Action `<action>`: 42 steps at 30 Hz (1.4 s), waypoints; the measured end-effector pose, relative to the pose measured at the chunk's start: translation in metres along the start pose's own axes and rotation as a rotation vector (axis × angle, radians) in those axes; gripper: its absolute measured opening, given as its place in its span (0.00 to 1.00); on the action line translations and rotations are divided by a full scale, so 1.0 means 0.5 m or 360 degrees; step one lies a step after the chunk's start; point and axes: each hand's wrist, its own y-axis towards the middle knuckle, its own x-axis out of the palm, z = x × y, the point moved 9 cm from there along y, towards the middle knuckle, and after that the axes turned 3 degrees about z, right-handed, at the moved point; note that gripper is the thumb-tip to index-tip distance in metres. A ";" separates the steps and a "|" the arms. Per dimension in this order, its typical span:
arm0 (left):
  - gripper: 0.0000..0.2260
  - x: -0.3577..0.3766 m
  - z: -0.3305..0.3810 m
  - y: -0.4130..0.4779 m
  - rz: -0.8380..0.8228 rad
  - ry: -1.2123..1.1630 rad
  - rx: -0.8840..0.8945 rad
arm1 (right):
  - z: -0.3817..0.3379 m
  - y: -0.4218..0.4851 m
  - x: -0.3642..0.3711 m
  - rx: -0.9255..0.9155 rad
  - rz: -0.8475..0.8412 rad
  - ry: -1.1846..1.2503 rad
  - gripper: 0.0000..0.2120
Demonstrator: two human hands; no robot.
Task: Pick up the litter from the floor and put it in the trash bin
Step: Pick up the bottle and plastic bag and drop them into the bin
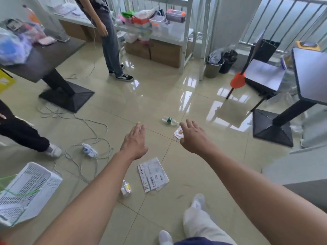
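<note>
Both hands open and empty, left hand (135,142), right hand (192,137); flat packet (153,175) near, likely light, floppy, best pinched at an edge; far bottle (170,121) light, slippery.

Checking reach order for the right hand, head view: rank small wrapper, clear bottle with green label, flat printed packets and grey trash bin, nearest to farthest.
From the right hand:
1. Small wrapper, on the floor at its thumb side.
2. Clear bottle, just beyond, toward the left.
3. Flat printed packets, back toward the feet.
4. Grey trash bin, far ahead by the shelf leg.
</note>
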 end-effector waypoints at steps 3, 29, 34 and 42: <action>0.44 0.010 -0.030 0.090 -0.0047 -0.0050 -0.0004 | 0.024 0.106 -0.016 0.0069 0.0009 0.0019 0.31; 0.42 -0.128 -0.106 1.107 -0.0559 0.0038 0.0795 | 0.127 0.923 -0.084 0.0955 -0.0130 0.0436 0.41; 0.41 -0.159 -0.045 1.224 -0.0683 0.0393 0.1204 | 0.149 0.927 -0.080 0.1344 -0.0065 0.0596 0.41; 0.39 -0.103 0.124 1.278 -0.0880 0.0728 0.1601 | 0.242 0.852 0.033 0.1871 0.0073 0.0901 0.38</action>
